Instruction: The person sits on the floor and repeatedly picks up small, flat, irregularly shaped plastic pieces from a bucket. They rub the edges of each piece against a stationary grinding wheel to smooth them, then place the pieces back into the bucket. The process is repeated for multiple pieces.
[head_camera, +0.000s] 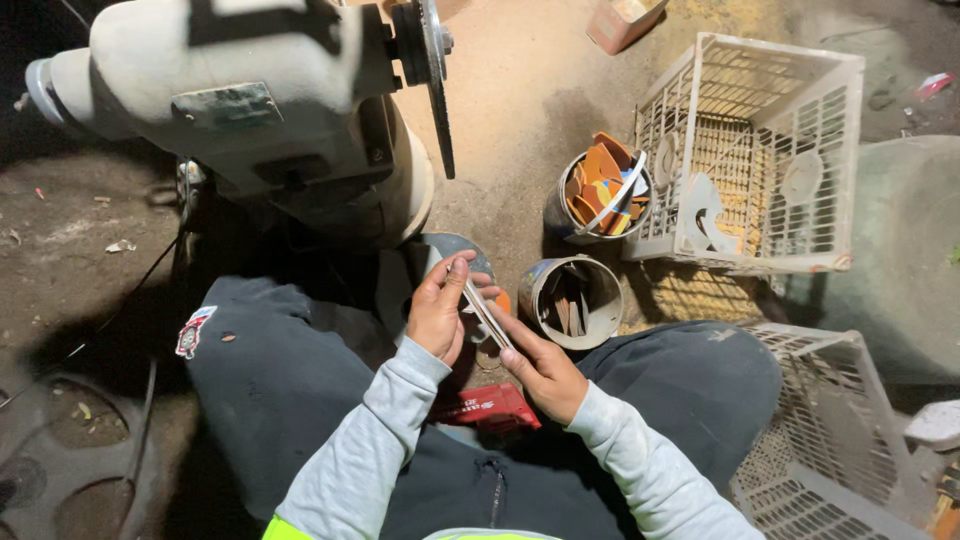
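A seated person holds a thin, flat metal strip (487, 312) between both hands above the lap, just near of a grey grinding machine (270, 110) whose thin disc (436, 80) stands edge-on at the far centre. The left hand (438, 315) pinches the strip's far end, fingers curled around it; the right hand (540, 368) supports its near end from below, fingers closed on it. A red packet (488, 408) lies on the lap beneath the hands.

To the right of the hands stand 2 round metal cans on the dirt floor (520, 90). The nearer can (572, 300) holds a few dark, flat pieces standing on end. The farther can (598, 195) is packed with orange pieces and some of other colours. Right of it, a white plastic crate (760, 150) lies tipped on its side, with pale flat cut-outs resting inside. A 2nd white crate (830, 440) sits at the near right; what it holds cannot be told.
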